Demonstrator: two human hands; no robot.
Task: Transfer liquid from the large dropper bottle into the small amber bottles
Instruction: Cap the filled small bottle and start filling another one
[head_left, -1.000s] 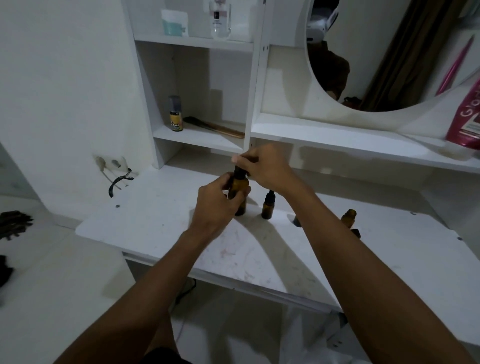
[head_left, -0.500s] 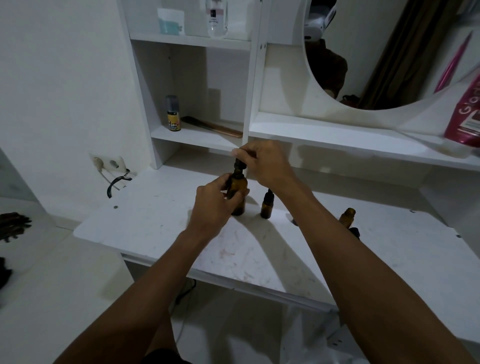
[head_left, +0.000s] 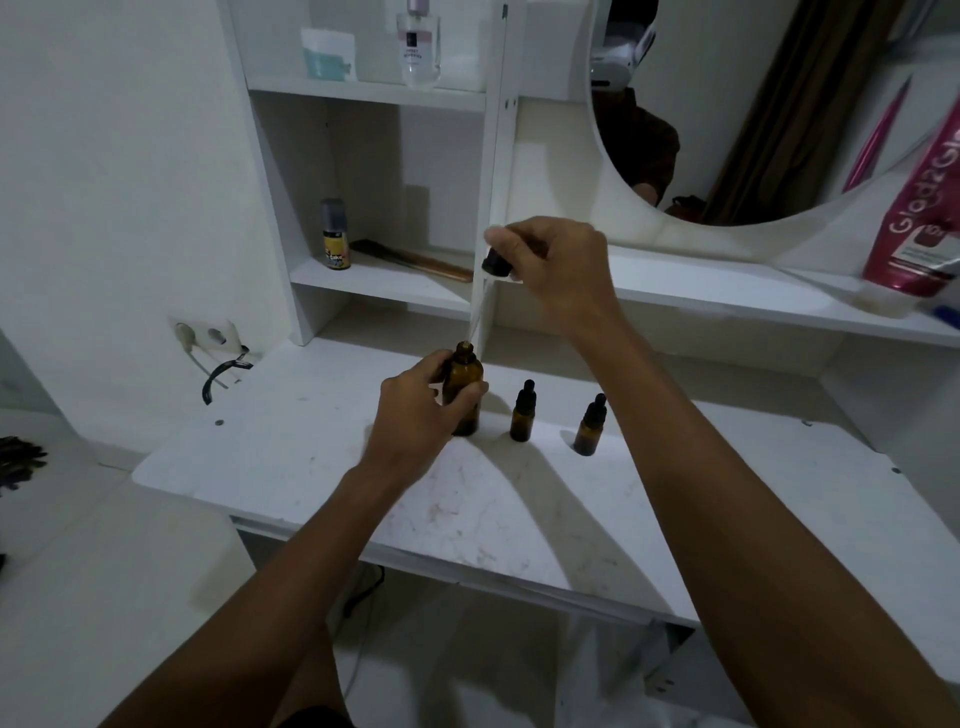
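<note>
Reading "Glad2Glo", a pink tube (head_left: 919, 208) stands beyond the right hand (head_left: 558, 270).

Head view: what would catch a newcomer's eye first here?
The right hand holds the dropper lifted above the big amber bottle, its glass tip just over the open neck. The left hand grips that bottle on the table. Two small capped bottles stand right of it.
</note>
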